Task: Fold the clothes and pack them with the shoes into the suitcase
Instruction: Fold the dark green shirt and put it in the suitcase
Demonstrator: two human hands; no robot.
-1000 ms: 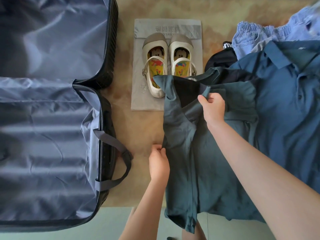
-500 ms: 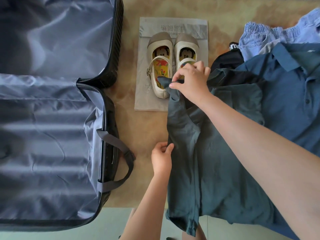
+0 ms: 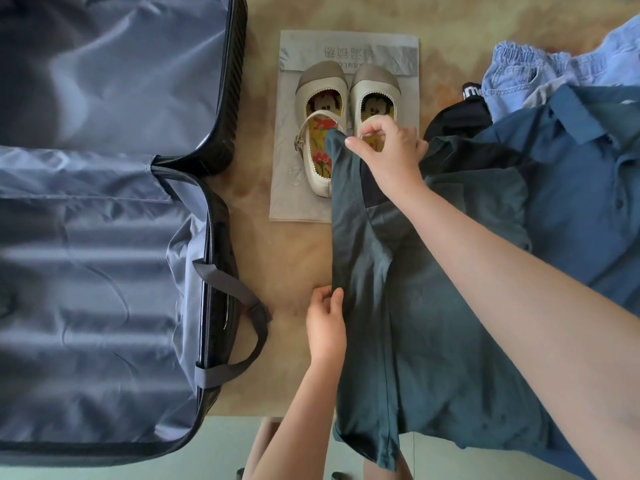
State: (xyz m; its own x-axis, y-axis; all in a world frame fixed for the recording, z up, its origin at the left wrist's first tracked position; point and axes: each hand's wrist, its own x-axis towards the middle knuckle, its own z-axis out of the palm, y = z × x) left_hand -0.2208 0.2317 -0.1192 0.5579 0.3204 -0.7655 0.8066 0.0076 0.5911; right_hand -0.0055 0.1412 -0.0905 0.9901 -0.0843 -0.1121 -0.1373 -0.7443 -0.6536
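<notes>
A dark teal shirt (image 3: 426,327) lies on the table with its left side folded over; its lower end hangs off the front edge. My right hand (image 3: 388,150) pinches the shirt's top left corner, held over the cream shoes (image 3: 339,119). My left hand (image 3: 325,323) pinches the shirt's left folded edge lower down. The open suitcase (image 3: 104,237) with grey-blue lining fills the left side. A blue polo shirt (image 3: 588,188) lies on the right, partly under the teal shirt.
The shoes stand on a grey dust bag (image 3: 349,46) at the middle back. Light blue denim shorts (image 3: 540,71) and a black garment (image 3: 460,116) lie at the back right. A grey strap (image 3: 239,306) loops out from the suitcase rim.
My right hand moved from the shirt's middle up and left to its top corner and pulled it out over the shoes. My left hand stayed on the left edge.
</notes>
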